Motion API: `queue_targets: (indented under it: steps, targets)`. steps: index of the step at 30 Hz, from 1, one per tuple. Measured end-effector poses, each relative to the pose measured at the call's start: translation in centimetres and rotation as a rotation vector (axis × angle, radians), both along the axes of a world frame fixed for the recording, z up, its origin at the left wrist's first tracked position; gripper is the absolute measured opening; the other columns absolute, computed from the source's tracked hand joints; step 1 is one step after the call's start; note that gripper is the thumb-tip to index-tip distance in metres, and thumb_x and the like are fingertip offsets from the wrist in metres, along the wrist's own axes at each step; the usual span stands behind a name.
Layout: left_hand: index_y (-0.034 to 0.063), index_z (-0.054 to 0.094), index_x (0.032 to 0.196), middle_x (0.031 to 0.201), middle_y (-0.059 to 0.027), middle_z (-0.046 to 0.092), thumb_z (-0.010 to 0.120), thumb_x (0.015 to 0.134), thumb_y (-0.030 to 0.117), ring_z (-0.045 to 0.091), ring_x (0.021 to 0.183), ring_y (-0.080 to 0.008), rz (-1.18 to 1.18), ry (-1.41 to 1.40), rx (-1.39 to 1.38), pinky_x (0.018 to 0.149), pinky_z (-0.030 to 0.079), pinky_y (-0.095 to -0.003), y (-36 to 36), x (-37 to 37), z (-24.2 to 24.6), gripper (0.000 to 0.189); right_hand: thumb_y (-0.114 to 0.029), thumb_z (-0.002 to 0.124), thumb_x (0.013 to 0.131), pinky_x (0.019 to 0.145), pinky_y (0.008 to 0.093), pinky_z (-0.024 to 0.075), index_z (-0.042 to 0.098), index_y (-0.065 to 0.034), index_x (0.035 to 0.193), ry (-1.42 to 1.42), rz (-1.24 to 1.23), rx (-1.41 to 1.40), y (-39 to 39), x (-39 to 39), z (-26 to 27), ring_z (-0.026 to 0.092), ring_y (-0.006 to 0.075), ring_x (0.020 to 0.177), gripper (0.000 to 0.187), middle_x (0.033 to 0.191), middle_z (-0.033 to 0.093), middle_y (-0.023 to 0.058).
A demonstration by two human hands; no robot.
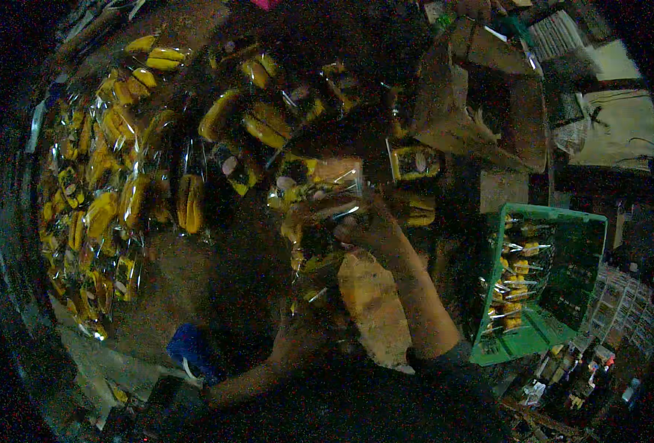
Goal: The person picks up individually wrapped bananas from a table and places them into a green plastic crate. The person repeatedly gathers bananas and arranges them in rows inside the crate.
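Observation:
Clear-wrapped yellow packets, which look like packed bread rolls, lie before me in dim, blurred light. At the middle, my right hand (357,224) reaches forward with its fingers closed about a cluster of wrapped packets (299,191), some bearing pale labels. Lower down is my left hand (299,335), close to the near end of that cluster; its fingers are lost in shadow, so its grip cannot be made out. A tan, flat piece (374,310) shows beside my right forearm; its material is unclear.
A large heap of wrapped packets (99,166) covers the left of the table (177,266). An open cardboard box (443,116) stands at the back right. Below it, a green plastic crate (548,332) holds rows of packets. Something blue (191,349) is near my left forearm.

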State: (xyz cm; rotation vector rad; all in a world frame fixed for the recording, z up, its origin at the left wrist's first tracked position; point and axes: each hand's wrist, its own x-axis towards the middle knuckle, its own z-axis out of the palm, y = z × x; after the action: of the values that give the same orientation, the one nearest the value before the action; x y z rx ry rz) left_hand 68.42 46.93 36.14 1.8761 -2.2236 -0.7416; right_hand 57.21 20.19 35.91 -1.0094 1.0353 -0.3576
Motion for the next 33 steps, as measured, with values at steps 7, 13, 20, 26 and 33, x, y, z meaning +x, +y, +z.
queue_targets:
  steps: [7,13,20,26,33]
  targets:
    - [0.0117,0.050,0.140,0.146,-0.0205,0.044,0.064,0.082,0.039,0.025,0.137,-0.0530,0.017,0.068,0.016,0.107,0.024,-0.0705,0.6,-0.8,-2.7,0.066,-0.023,0.086,0.074,0.094,0.0353,0.0496,0.038,-0.0087,0.145,0.060,0.222,-0.305,-4.2,2.2,-3.0,0.060,0.0215,0.107,0.087,0.120,0.060,0.0093]
    - [0.0078,0.048,0.141,0.140,-0.0287,0.045,0.067,0.074,0.025,0.025,0.137,-0.0531,0.249,0.359,0.259,0.111,0.020,-0.0662,-1.9,2.2,0.9,0.071,-0.024,0.088,0.071,0.097,0.0373,0.0481,0.039,-0.0088,0.143,0.050,0.316,-0.493,-2.0,5.2,-1.1,0.058,0.0227,0.112,0.088,0.124,0.059,0.0098]
    - [0.0053,0.046,0.142,0.142,-0.0338,0.037,0.065,0.079,0.025,0.023,0.137,-0.0540,0.067,0.185,0.040,0.115,0.015,-0.0613,0.7,2.0,-3.6,0.068,-0.026,0.091,0.067,0.101,0.0404,0.0463,0.040,-0.0087,0.141,0.214,0.447,-0.930,5.3,5.1,2.7,0.056,0.0251,0.118,0.091,0.130,0.058,0.0112]
    - [0.0070,0.046,0.139,0.142,-0.0241,0.044,0.067,0.081,0.027,0.032,0.136,-0.0458,-0.056,0.126,-0.214,0.112,0.021,-0.0592,3.8,2.0,-2.7,0.064,-0.023,0.075,0.079,0.100,0.0435,0.0468,0.046,-0.0080,0.135,0.347,0.397,-1.101,6.5,-4.5,8.5,0.054,0.0354,0.118,0.064,0.125,0.059,0.0156]
    - [0.0064,0.051,0.133,0.138,-0.0197,0.050,0.077,0.073,0.031,0.040,0.131,-0.0431,-0.144,0.462,-0.245,0.112,0.025,-0.0537,-7.5,-5.5,13.4,0.070,-0.018,0.060,0.089,0.103,0.0575,0.0405,0.056,-0.0120,0.127,0.964,0.482,-1.632,8.7,-34.0,24.5,0.041,0.0527,0.127,0.039,0.126,0.061,0.0135]
